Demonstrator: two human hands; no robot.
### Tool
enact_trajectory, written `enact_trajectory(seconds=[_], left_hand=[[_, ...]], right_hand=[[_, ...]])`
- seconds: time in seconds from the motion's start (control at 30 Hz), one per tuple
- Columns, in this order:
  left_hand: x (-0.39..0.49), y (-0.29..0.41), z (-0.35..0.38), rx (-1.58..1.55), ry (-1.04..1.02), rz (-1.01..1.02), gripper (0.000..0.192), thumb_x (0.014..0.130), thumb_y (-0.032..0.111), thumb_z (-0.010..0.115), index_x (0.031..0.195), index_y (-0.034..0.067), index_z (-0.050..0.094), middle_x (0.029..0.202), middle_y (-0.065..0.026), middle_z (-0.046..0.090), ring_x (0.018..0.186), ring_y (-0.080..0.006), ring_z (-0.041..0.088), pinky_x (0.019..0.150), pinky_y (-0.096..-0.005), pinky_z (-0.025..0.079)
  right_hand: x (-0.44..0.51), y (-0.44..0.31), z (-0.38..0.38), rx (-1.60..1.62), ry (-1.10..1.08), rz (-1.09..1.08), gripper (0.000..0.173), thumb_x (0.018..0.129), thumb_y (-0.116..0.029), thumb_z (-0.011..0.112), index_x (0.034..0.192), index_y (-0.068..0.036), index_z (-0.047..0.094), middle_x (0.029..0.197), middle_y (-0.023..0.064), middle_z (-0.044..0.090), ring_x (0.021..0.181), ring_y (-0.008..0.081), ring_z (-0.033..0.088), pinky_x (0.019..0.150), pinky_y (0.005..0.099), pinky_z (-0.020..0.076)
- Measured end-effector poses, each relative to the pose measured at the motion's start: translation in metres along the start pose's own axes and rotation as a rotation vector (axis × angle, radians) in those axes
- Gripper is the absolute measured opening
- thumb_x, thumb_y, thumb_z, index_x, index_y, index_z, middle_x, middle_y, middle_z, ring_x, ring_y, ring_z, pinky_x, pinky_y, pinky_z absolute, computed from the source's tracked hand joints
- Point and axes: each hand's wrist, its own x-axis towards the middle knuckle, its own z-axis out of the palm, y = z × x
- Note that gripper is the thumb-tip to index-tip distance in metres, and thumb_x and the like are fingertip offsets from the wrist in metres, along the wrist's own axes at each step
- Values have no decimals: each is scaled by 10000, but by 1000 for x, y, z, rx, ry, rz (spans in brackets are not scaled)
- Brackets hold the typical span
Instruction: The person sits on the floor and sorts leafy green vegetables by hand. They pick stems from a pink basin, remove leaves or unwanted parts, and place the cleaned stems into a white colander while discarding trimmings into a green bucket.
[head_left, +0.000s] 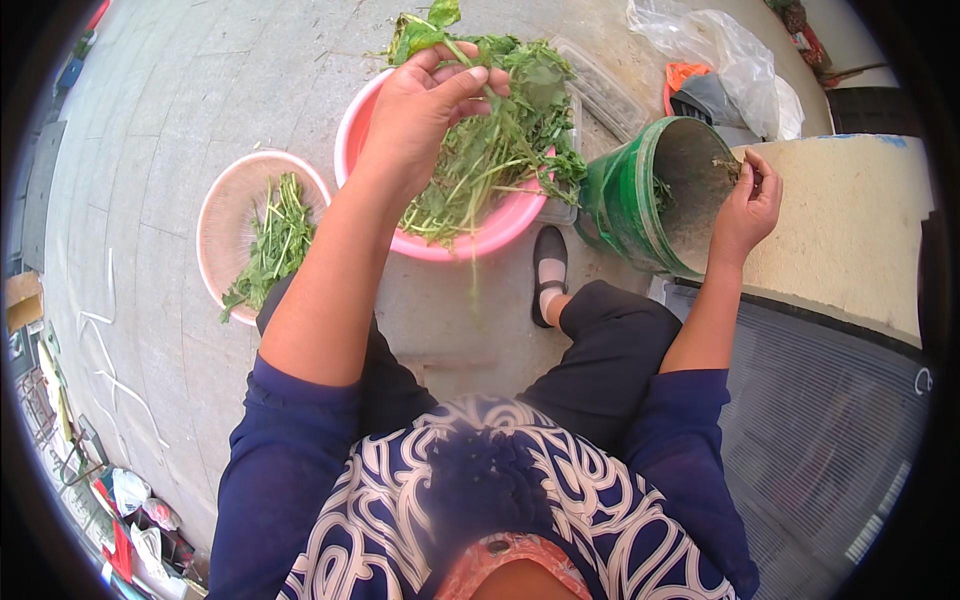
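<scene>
My left hand (427, 112) pinches the stem of a leafy green plant (426, 34) over a pink plastic basin (480, 246). A heap of leafy greens (517, 112) fills that basin and spills over its rim. At the right, my right hand (750, 199) holds a small withered brown scrap (727, 166) at the mouth of a green plastic bucket (622, 184). A few green bits show inside the bucket. To the left stands a pale pink plastic colander (232, 202) with a smaller bunch of greens (281, 240) in it.
A clear plastic bag (720, 52) lies behind the bucket, near a clear plastic container lid (604, 86). Beside my right arm is a pale yellow ledge (832, 232) above a grey ribbed panel (810, 420). A white strap (112, 367) trails on the tiled floor (165, 97).
</scene>
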Motion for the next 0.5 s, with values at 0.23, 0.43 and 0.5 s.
enact_trajectory(seconds=[0.23, 0.43, 0.5], left_hand=[[-6, -2, 10, 220, -109, -79, 280, 1006, 204, 598, 1194, -2, 624, 1067, -103, 709, 1000, -189, 685, 850, -308, 541], [-7, -5, 14, 171, -246, -76, 287, 1012, 231, 597, 1163, -6, 651, 1077, -92, 708, 999, -176, 676, 856, -324, 548], [-8, -4, 13, 180, -241, -74, 273, 1009, 217, 603, 1161, -5, 649, 1077, -92, 709, 991, -175, 677, 848, -326, 554]], right_hand=[[-9, 14, 20, -520, -222, -66, 379, 952, -61, 564, 1331, -57, 561, 1370, 170, 569, 1285, 330, 527, 1084, 417, 406], [-55, -119, 79, 928, -971, 86, 495, 991, -197, 631, 1407, 35, 494, 1385, 123, 544, 1384, 216, 428, 1109, 360, 379], [-69, -136, 86, 1046, -992, 289, 349, 1025, -193, 583, 1282, 43, 564, 1104, 74, 601, 1072, 155, 570, 1009, 332, 470]])
